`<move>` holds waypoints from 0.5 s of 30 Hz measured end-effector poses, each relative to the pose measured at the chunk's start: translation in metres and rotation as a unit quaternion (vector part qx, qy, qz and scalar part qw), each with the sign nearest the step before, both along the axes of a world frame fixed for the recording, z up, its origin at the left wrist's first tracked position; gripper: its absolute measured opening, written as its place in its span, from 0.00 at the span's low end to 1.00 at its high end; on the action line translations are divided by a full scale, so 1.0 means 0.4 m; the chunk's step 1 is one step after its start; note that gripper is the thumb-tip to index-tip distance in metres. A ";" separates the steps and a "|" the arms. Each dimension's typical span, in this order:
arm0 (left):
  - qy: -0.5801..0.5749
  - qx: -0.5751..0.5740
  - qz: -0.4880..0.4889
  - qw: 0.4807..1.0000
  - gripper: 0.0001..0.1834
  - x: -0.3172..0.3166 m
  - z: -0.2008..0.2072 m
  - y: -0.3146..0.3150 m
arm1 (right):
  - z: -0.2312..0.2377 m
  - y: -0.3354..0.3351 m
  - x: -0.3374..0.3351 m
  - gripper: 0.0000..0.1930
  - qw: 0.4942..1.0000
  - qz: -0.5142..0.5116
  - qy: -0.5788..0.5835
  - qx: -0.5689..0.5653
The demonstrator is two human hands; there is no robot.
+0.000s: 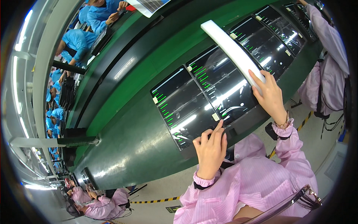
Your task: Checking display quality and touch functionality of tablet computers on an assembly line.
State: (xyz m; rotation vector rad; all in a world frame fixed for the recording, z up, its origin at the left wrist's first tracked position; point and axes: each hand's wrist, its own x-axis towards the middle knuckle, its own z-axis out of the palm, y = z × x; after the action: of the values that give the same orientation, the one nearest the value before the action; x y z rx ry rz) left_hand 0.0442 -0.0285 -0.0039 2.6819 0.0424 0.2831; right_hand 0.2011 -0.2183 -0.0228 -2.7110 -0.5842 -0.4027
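My right hand [269,93] grips the near end of a long white bar [235,50], smooth and slightly curved in this wide picture. The bar slants across the seam between glossy black flat panels. Beneath and left of it lies one black panel [214,76] with short green stripes and bright reflections. Another such panel [186,112] sits further left, with pale tabs at its edges. My left hand [211,149] rests at the near edge of these panels, index finger stretched toward a pale tab [215,117]. Its fingers are partly bent and apart, holding nothing visible.
More striped black panels [278,28] continue up the green table [123,145] to the right. A person in pink [328,48] stands at the upper right, another person [104,203] sits lower left. People in blue [76,41] work along a line beyond a dark rail [123,71].
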 end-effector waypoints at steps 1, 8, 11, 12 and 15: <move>0.000 0.003 0.004 1.000 0.10 -0.001 -0.001 0.001 | -0.002 -0.001 0.000 0.27 1.000 0.002 -0.006 -0.001; 0.007 -0.005 0.001 1.000 0.11 -0.011 0.011 0.015 | 0.019 -0.006 -0.020 0.26 0.996 0.000 0.029 0.079; 0.017 -0.079 -0.002 0.997 0.13 -0.013 0.020 0.031 | 0.047 0.022 -0.081 0.30 0.990 0.052 0.009 0.130; 0.018 -0.080 -0.006 0.997 0.13 -0.017 0.025 0.035 | 0.054 0.039 -0.103 0.31 0.986 0.082 0.001 0.142; -0.006 -0.214 0.029 0.976 0.18 -0.029 0.025 0.051 | 0.055 0.087 -0.170 0.32 0.965 0.204 0.019 0.162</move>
State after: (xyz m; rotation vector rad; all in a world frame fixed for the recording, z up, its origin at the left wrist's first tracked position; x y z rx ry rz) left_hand 0.0325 -0.0081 0.0063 2.2536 0.1586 0.2737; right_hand 0.1329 -0.1834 -0.0009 -2.2108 -0.9497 -0.3047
